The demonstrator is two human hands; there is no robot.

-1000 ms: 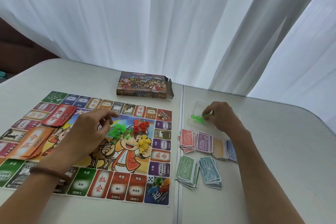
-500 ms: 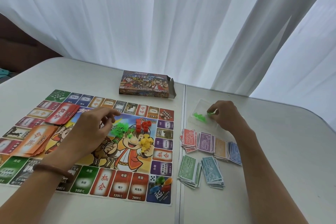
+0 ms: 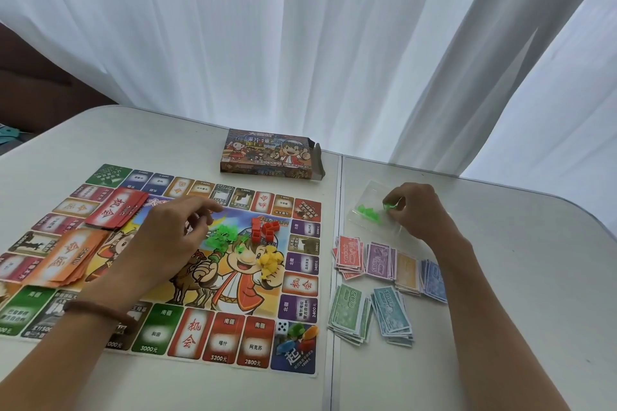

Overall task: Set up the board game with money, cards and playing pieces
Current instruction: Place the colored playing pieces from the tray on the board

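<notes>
Head view, my left hand: it hovers over the middle of the board, just beside the green heap. The fingers are bent with the thumb drawn toward them. I cannot tell whether they pinch a piece or hold nothing.
My left wrist: a brown bracelet sits round it.
My right hand: it is at the clear bag on the table, right of the board. Thumb and forefinger pinch one green piece.
Bag: a few loose green pieces lie inside it.
Board centre: red pieces and yellow pieces lie in heaps near the green heap.
Start corner: a white die lies just beside a cluster of coloured pawns.
Cards: a red deck and an orange deck lie fanned on the board's left part.
Money: red notes, purple notes, orange notes and blue notes lie in a row. Green notes and teal notes lie nearer me.
Game box: it lies beyond the board, its end flap open.
Behind: a white curtain.
</notes>
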